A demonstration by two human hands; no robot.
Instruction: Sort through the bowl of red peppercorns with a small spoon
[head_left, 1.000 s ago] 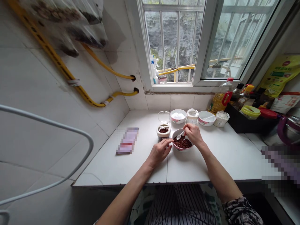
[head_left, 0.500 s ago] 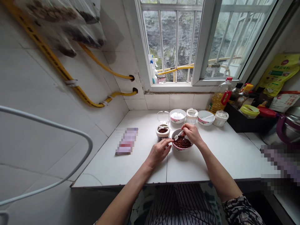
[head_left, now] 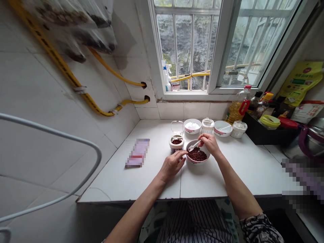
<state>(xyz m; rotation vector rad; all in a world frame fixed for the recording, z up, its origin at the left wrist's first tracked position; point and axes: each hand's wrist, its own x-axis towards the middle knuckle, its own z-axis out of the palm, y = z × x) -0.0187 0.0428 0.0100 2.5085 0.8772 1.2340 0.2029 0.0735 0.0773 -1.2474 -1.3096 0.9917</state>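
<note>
My right hand [head_left: 208, 141] pinches the handle of a small white spoon [head_left: 192, 147]. The spoon's head is over the dark red peppercorns [head_left: 197, 155] in a white bowl [head_left: 199, 162] with a pink floral pattern. At the bowl's left side is my left hand [head_left: 173, 164], fingers stretched out and fingertips touching the rim. Just behind that hand stands a seasoning jar [head_left: 176, 146] with its clear lid [head_left: 177, 126] raised. More red peppercorns show inside the jar.
Behind are a bowl of white powder [head_left: 192, 131], two lidded jars [head_left: 207, 126] [head_left: 239, 130] and another bowl [head_left: 222, 133]. An oil bottle [head_left: 236, 108] and a black box of condiments [head_left: 260, 131] stand right. A blurred purple packet [head_left: 138, 153] lies left.
The spoon's head has risen slightly from the peppercorns, and my right hand has shifted a little rightward. My left hand stays at the bowl's rim.
</note>
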